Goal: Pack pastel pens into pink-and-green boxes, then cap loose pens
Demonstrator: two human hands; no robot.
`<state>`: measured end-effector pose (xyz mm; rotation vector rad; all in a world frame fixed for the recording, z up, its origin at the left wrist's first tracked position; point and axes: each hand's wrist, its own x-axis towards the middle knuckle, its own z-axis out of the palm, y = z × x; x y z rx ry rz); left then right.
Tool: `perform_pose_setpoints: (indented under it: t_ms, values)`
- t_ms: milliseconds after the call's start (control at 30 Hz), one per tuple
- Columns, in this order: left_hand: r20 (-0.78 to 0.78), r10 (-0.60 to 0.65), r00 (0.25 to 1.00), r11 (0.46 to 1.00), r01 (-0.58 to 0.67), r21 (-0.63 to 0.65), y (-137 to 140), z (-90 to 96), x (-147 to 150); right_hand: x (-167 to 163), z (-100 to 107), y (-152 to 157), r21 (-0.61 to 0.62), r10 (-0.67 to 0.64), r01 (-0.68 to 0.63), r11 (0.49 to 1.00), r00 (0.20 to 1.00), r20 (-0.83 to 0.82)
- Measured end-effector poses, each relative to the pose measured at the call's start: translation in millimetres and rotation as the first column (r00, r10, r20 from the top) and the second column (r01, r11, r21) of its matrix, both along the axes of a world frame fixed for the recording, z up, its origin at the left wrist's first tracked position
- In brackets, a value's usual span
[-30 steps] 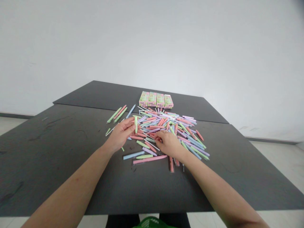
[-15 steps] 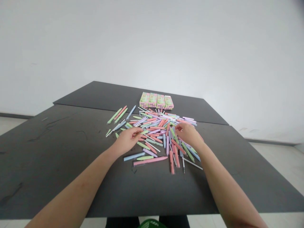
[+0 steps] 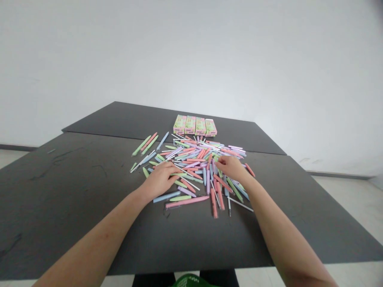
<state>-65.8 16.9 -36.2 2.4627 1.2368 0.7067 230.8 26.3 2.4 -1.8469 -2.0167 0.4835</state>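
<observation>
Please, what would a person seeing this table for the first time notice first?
Probably the wide, loose pile of slender pastel pen-shaped pieces, pink, green, blue and purple, in the middle of the dark matte table. Next, the bare left hand and the bare right hand, at its left and right parts. Beyond it, four small pink-and-green printed boxes sit side by side in a row.

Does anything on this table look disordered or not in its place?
Yes: the pastel pens and thin white rods lie jumbled, pointing many ways, which looks disorderly against the four boxes lined up behind them.
</observation>
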Motion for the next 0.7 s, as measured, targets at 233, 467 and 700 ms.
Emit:
perform_pose_setpoints:
  t_ms: [233,467,700]
  values:
    - [-0.035,0.002,0.999,1.0,-0.002,-0.011,0,1.1,1,-17,19,-12,-0.248,-0.048,-0.372,0.894,0.472,-0.88]
    - [-0.05,-0.006,0.999,1.0,0.006,0.003,0,0.0,1,-33,16,-24,-0.214,-0.047,-0.528,0.822,0.312,-0.949]
    - [0.091,0.024,0.996,0.998,-0.029,0.051,-7,6.3,4,-52,5,-32,-0.259,0.207,-0.595,0.761,0.601,-0.772]
